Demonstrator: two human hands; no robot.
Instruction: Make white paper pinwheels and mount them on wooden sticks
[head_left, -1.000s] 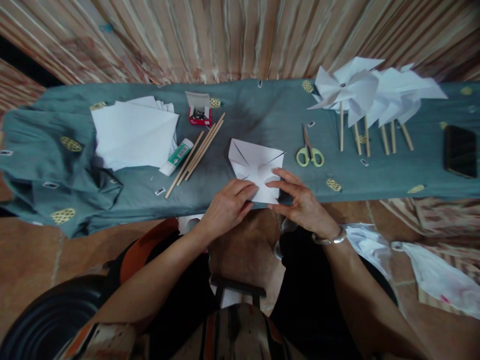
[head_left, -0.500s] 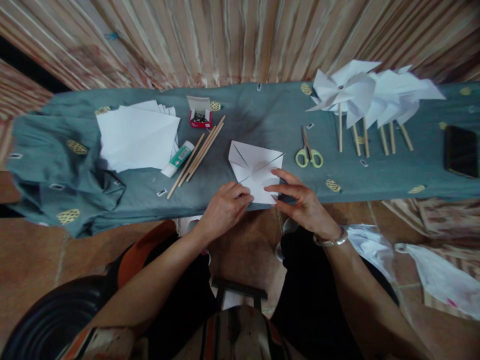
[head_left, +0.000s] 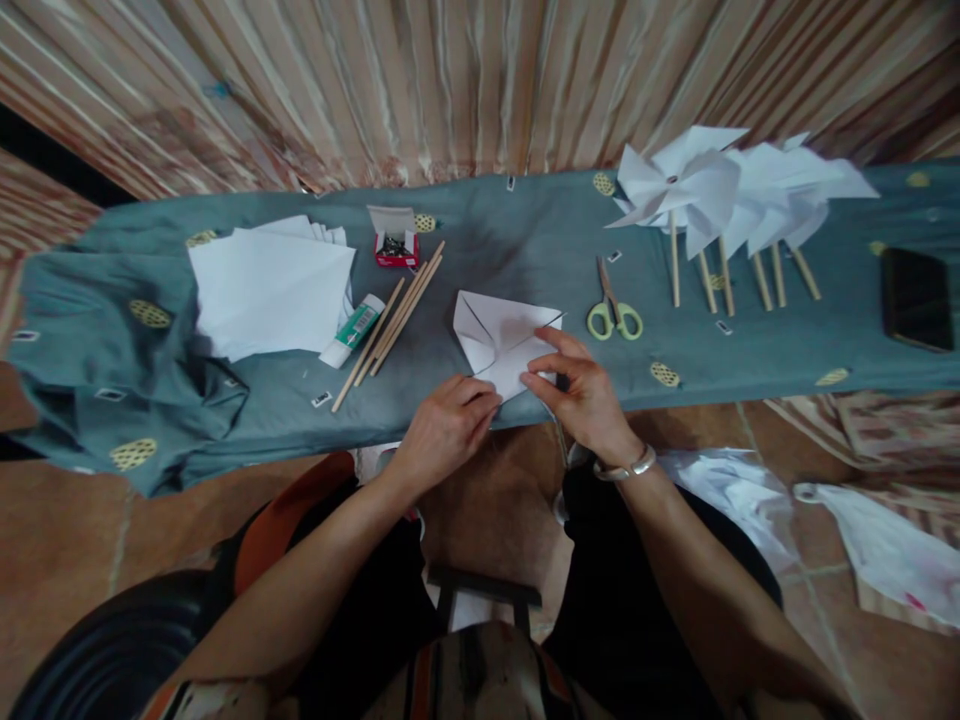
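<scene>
A white paper square (head_left: 506, 335) with slits cut from its corners lies near the front edge of the table. My left hand (head_left: 454, 420) pinches its near left corner, the fingers closed on the paper. From the right, my right hand (head_left: 577, 385) holds the near right part between thumb and fingers; some of the paper is hidden under them. Green-handled scissors (head_left: 615, 310) lie just right of the paper. To its left are several thin wooden sticks (head_left: 405, 310) and a green and white glue stick (head_left: 352, 328).
A stack of white paper (head_left: 274, 290) lies at the left, near a small red box (head_left: 396, 248) of metal pins. Several paper pinwheels (head_left: 679, 185) on sticks lie at the back right, and a black phone (head_left: 916, 298) at the far right. A black round stool (head_left: 120, 640) stands lower left.
My right hand has shifted its fingers on the paper, with the thumb now nearer its middle. The near right corner appears lifted. The view has shifted slightly.
</scene>
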